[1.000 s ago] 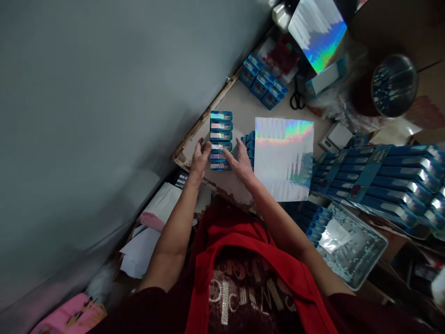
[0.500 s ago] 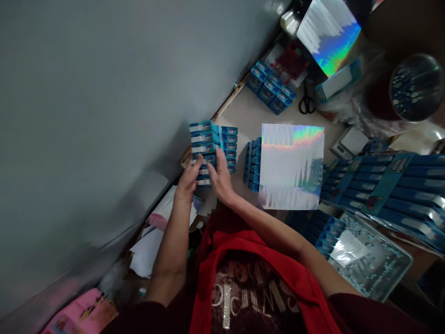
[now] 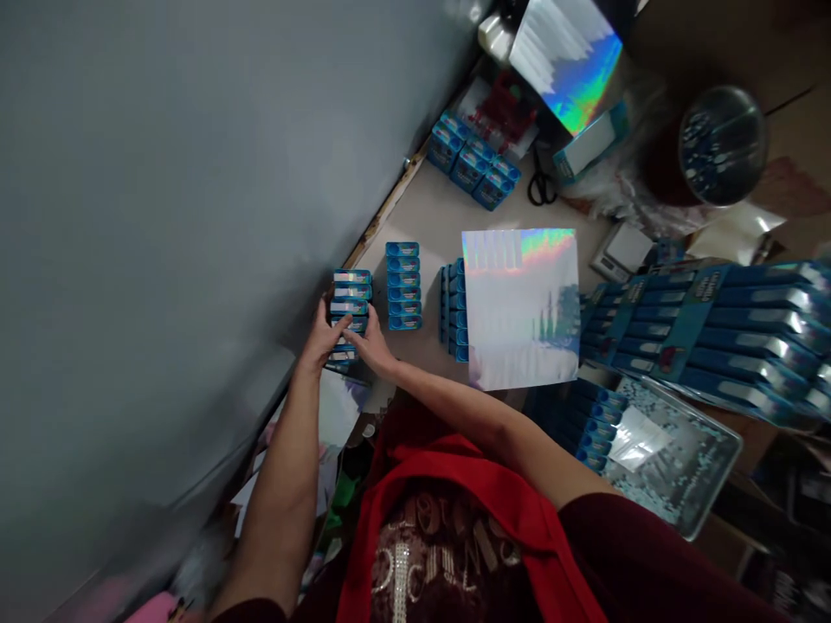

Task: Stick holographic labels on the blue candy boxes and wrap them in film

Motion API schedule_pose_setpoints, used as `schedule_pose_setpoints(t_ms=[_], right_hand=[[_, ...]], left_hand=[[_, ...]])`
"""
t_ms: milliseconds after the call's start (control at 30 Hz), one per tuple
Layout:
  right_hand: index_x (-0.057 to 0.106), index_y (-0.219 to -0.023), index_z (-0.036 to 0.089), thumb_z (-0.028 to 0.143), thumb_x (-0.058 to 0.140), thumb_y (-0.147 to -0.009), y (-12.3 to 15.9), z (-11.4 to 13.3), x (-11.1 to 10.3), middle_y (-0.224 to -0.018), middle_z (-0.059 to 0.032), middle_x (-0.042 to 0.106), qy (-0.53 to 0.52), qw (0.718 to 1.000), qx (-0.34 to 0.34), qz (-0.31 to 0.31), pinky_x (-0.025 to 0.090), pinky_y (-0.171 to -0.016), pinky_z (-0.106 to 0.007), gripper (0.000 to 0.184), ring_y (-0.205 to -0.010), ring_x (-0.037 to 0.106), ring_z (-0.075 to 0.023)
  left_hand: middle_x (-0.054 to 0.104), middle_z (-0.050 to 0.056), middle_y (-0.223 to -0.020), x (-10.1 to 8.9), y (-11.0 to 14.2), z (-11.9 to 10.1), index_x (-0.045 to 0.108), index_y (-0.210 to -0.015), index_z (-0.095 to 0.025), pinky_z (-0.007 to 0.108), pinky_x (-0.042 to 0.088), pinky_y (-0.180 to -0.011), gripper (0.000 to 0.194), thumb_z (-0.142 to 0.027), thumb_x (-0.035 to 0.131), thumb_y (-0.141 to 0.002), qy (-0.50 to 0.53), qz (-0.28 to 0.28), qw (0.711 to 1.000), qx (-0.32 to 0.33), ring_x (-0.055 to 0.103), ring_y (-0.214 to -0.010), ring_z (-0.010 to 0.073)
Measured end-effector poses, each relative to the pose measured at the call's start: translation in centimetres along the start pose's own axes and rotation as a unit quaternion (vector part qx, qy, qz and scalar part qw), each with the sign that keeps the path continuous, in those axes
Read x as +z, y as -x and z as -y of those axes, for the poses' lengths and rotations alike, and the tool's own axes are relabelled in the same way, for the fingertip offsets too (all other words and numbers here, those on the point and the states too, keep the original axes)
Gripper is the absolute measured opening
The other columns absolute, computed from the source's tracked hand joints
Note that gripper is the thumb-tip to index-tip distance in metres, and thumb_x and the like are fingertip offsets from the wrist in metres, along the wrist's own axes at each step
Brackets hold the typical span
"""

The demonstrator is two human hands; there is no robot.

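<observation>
The left hand (image 3: pixel 318 342) wrapped the outer side of a row of small blue boxes (image 3: pixel 351 292) and the right hand (image 3: pixel 376 346) its inner side, gripping it between them at the table (image 3: pixel 421 212) corner, lifted or resting I could not tell. The step looked like squaring up that row; the next move seemed to call for even pressure, lest a box slip. Beside it stood a second row (image 3: pixel 403 285), then a shiny sheet (image 3: pixel 523 307). Box labels were too small to read, print on the large packs (image 3: pixel 692 324) too blurred, and the glittery shirt letters (image 3: pixel 401 575) gave no whole word
</observation>
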State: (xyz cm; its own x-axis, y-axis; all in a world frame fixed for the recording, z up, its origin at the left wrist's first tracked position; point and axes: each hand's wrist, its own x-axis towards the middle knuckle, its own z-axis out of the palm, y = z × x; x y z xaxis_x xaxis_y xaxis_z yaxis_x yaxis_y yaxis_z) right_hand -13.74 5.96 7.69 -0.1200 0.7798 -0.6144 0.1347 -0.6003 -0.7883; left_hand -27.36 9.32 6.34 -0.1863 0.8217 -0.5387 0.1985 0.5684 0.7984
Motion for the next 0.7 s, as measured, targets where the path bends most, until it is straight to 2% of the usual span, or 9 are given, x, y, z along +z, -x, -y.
schedule_pose_setpoints(t_ms=[100,167,233,300,333,400,500,600,700], right_hand=[[0.026,-0.174,0.012,0.044,0.075,-0.095,0.7,1.6,-2.0,-0.172,-0.0207,0.047,0.068,0.996,0.006,0.049,0.041,-0.129,-0.041,0.098,-0.157,0.050,-0.0299],[0.048,-0.163,0.011,0.034,0.066,-0.100,2.2,2.9,-4.0,-0.158,-0.0217,0.062,0.158,0.983,-0.011,0.089,0.047,-0.122,-0.042,0.069,-0.145,0.061,-0.0317],[0.070,-0.139,0.014,0.026,0.056,-0.103,4.5,3.9,-6.8,-0.137,-0.0188,0.076,0.235,0.963,-0.054,0.119,0.052,-0.112,-0.041,0.040,-0.128,0.072,-0.0309],[0.078,-0.120,0.019,0.025,0.055,-0.102,7.2,4.5,-10.3,-0.120,-0.0127,0.082,0.255,0.956,-0.098,0.108,0.055,-0.102,-0.038,0.029,-0.112,0.076,-0.0273],[0.078,-0.118,0.021,0.027,0.056,-0.102,8.5,4.7,-12.2,-0.116,-0.0097,0.083,0.237,0.961,-0.113,0.084,0.056,-0.098,-0.036,0.028,-0.107,0.076,-0.0251],[0.078,-0.118,0.024,0.033,0.057,-0.101,10.9,4.8,-16.1,-0.108,-0.0060,0.083,0.164,0.979,-0.124,0.014,0.058,-0.090,-0.034,0.029,-0.096,0.076,-0.0219],[0.079,-0.111,0.024,0.044,0.065,-0.097,12.9,4.7,-21.2,-0.096,-0.0046,0.082,0.042,0.986,-0.113,-0.119,0.061,-0.082,-0.035,0.029,-0.084,0.077,-0.0214],[0.079,-0.103,0.023,0.049,0.073,-0.088,13.0,4.5,-25.3,-0.090,-0.0048,0.081,-0.027,0.962,-0.105,-0.252,0.063,-0.080,-0.038,0.030,-0.081,0.077,-0.0224],[0.078,-0.101,0.022,0.048,0.073,-0.086,11.4,4.9,-28.6,-0.086,-0.0047,0.080,-0.016,0.933,-0.120,-0.339,0.064,-0.080,-0.039,0.031,-0.079,0.077,-0.0224]], left_hand=[[0.055,0.026,-0.164,0.8,1.6,-1.4,0.056,-0.155,-0.015,0.057,0.032,-0.134,0.079,-0.035,0.083,-0.084,-0.146,-0.097,0.984,0.043,0.048,-0.158,0.0401],[0.062,0.023,-0.156,2.4,3.4,-2.4,0.065,-0.146,-0.017,0.054,0.032,-0.135,0.053,-0.033,0.068,-0.095,-0.191,-0.126,0.968,0.100,0.051,-0.155,0.0375],[0.071,0.019,-0.143,4.9,4.9,-3.1,0.072,-0.135,-0.021,0.051,0.038,-0.131,0.038,-0.033,0.056,-0.103,-0.189,-0.095,0.967,0.142,0.061,-0.144,0.0341],[0.073,0.017,-0.139,8.0,5.5,-3.6,0.072,-0.135,-0.023,0.050,0.041,-0.129,0.037,-0.034,0.057,-0.104,-0.182,-0.044,0.969,0.161,0.064,-0.140,0.0329],[0.070,0.017,-0.146,9.5,5.5,-3.6,0.069,-0.141,-0.022,0.050,0.040,-0.130,0.042,-0.033,0.062,-0.101,-0.187,-0.026,0.967,0.169,0.060,-0.145,0.0334],[0.053,0.022,-0.165,12.4,5.2,-3.6,0.058,-0.157,-0.020,0.052,0.036,-0.133,0.069,-0.032,0.077,-0.092,-0.212,-0.015,0.962,0.172,0.045,-0.159,0.0378],[0.028,0.030,-0.178,15.6,4.4,-3.7,0.041,-0.170,-0.017,0.061,0.036,-0.131,0.103,-0.037,0.090,-0.081,-0.261,-0.038,0.957,0.123,0.034,-0.164,0.0508],[0.025,0.031,-0.178,17.4,3.6,-4.5,0.036,-0.173,-0.019,0.066,0.040,-0.126,0.107,-0.037,0.089,-0.082,-0.275,-0.059,0.957,0.078,0.040,-0.158,0.0556],[0.029,0.030,-0.176,19.0,2.1,-6.0,0.036,-0.173,-0.019,0.065,0.041,-0.126,0.107,-0.034,0.088,-0.081,-0.264,-0.057,0.960,0.079,0.039,-0.159,0.0547]])
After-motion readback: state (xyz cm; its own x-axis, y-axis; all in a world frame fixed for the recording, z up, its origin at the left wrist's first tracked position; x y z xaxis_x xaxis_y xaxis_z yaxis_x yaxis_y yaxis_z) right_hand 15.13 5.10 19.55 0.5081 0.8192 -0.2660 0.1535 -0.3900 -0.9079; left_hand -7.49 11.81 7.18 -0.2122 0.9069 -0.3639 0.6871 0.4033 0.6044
